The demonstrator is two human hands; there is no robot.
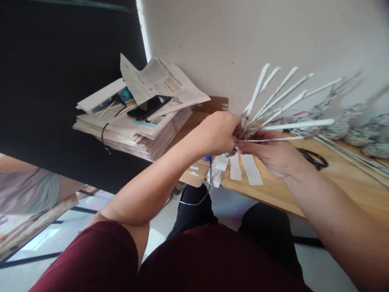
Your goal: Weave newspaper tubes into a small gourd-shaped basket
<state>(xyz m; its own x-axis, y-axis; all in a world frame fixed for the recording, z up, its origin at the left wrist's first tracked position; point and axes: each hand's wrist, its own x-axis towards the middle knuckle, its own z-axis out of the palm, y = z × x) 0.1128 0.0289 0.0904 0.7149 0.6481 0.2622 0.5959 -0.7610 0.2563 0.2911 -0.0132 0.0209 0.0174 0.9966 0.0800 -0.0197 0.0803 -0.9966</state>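
Several rolled paper tubes (281, 97) fan out up and to the right from a small woven paper piece (231, 153), most of which is hidden behind my hands. My left hand (223, 129) is closed around the base where the tubes meet. From the right, my right hand (270, 152) grips the same base, its thumb and fingers pinched close to my left fingertips. One thin tube (279, 139) runs across the top of my right hand. Which single strand each set of fingers pinches I cannot make out.
Left of my hands lies a stack of newspapers (158, 142) with a phone (148, 106) on top. Black-handled scissors (314, 158) and long paper tubes (352, 156) rest on the wooden table (343, 182). Woven paper pieces (340, 125) stand along the wall. Paper strips (251, 169) lie near the front edge.
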